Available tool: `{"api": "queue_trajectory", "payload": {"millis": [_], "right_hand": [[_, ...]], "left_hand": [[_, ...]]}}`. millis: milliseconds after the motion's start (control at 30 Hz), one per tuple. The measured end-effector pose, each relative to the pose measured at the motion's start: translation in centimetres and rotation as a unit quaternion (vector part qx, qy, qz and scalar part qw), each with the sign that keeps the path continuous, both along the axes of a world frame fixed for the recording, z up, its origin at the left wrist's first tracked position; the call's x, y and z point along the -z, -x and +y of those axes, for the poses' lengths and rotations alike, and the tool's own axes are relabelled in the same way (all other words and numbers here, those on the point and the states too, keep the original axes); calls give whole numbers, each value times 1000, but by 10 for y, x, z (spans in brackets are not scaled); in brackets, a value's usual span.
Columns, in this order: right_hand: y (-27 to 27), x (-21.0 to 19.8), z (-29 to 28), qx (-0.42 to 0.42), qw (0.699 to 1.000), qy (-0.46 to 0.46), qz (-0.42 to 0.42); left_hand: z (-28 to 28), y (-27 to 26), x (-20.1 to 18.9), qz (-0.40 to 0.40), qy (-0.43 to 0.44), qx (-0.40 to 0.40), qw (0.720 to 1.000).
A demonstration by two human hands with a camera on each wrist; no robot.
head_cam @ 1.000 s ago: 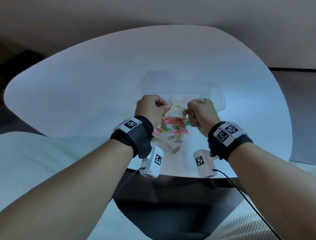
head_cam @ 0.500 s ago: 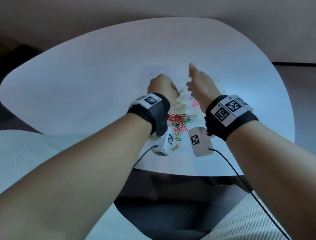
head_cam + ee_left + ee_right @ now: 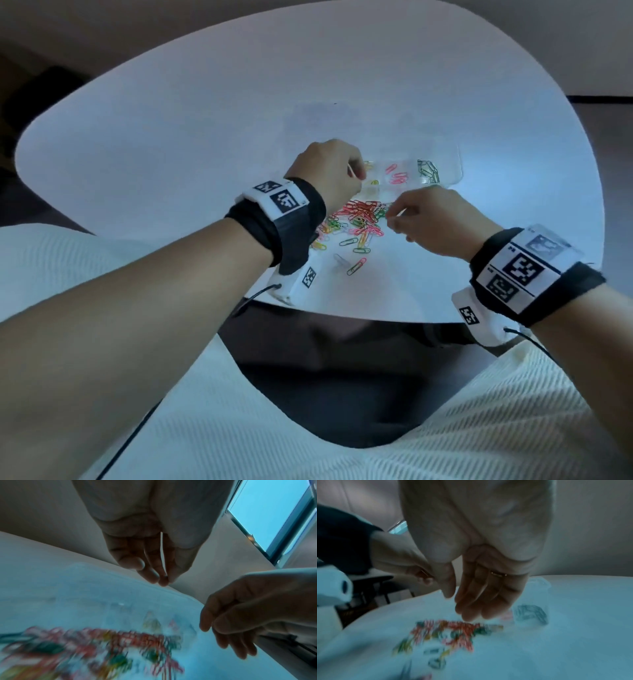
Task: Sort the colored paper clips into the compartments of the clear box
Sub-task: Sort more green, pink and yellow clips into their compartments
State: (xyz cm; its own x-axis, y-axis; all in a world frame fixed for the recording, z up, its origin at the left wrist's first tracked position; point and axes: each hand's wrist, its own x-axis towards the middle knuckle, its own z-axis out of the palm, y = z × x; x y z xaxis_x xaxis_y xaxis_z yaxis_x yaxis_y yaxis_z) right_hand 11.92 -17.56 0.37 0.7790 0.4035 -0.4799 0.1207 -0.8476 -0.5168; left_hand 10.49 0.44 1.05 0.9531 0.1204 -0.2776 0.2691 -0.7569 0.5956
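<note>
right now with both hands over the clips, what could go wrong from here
1. The loose pile is a tangle of mixed colours; lifting one clip may drag a linked one of another colour into the wrong compartment.
2. The clear box is hard to see against the white table, so a clip may miss its compartment.
3. The left hand and right hand work close together and may bump each other.

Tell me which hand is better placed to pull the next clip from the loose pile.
Probably the right hand: its fingertips hover at the right edge of the loose pile, seemingly empty. The left hand is at the clear box, fingers curled; whether it holds a clip is unclear.
</note>
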Motion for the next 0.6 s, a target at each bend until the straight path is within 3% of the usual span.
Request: {"api": "queue_trajectory", "payload": {"millis": [100,233,467,600], "right_hand": [[11,20,0,-62,996,59,-28],[16,46,4,-48,993,54,-90],[23,67,9,-73,986,67,-131],[25,70,6,-51,988,70,-128]], "left_hand": [[2,35,15,65,-37,56,996],[6,61,40,121,-67,102,985],[-12,52,62,9,-34,124,992],[-15,40,76,-2,-51,131,990]]}}
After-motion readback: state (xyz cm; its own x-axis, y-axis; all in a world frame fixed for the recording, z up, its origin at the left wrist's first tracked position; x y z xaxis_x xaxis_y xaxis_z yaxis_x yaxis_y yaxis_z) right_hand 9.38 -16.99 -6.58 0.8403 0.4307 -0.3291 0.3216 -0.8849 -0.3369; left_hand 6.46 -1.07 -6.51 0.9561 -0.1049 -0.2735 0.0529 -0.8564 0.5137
